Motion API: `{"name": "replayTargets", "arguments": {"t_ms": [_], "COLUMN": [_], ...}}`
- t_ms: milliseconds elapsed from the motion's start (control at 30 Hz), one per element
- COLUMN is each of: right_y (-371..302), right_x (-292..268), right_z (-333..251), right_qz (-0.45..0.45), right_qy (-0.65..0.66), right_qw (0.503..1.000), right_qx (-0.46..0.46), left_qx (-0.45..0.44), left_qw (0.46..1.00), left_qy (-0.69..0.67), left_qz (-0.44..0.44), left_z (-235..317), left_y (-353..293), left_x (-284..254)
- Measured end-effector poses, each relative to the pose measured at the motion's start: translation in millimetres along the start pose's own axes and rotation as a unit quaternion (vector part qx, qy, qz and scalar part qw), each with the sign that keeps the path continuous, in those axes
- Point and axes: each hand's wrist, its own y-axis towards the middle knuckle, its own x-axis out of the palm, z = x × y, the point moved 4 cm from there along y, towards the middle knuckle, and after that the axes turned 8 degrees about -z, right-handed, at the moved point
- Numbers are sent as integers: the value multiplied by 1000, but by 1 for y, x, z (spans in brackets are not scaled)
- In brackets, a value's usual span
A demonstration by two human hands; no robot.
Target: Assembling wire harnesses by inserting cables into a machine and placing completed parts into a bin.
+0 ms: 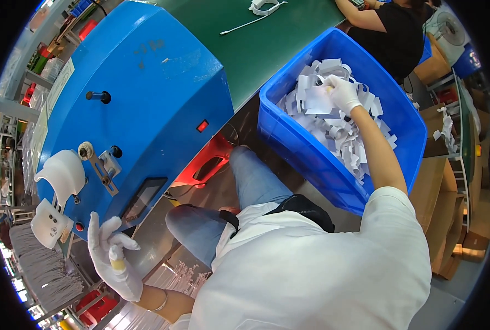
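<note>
My right hand [344, 94], in a white glove, reaches down into a large blue plastic bin [311, 144]. Its fingers are closed on a flat white sheet-like piece [318, 101] at the top of a heap of curled white strips [346, 144]. At lower left my left hand [113, 256], gloved in white with a yellow band on one finger, is held up with its fingers apart and nothing in it. Nearest to it are the blue machine [162, 93] and the white curved parts on it, an upper one [64, 175] and a lower one [49, 224].
Black knobs and a small dark screen [144, 199] sit on the machine's face. A red stool [205, 160] stands beneath. On the green table [289, 33] lies a white strap loop [264, 7]. Another person [390, 38] sits beyond the bin; cardboard boxes [437, 220] stand at right.
</note>
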Motion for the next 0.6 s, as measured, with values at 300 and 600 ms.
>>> {"name": "replayTargets", "arguments": {"t_ms": [300, 600], "right_y": [-19, 7], "right_x": [-35, -57], "right_z": [36, 23], "right_qz": [13, -33], "right_qy": [389, 389], "right_qw": [910, 901], "right_qx": [143, 186], "left_qx": [-2, 27], "left_qw": [1000, 999], "left_qy": [5, -35], "left_qz": [7, -21], "left_z": [-6, 4], "left_y": [-11, 0], "left_x": [-17, 2]}}
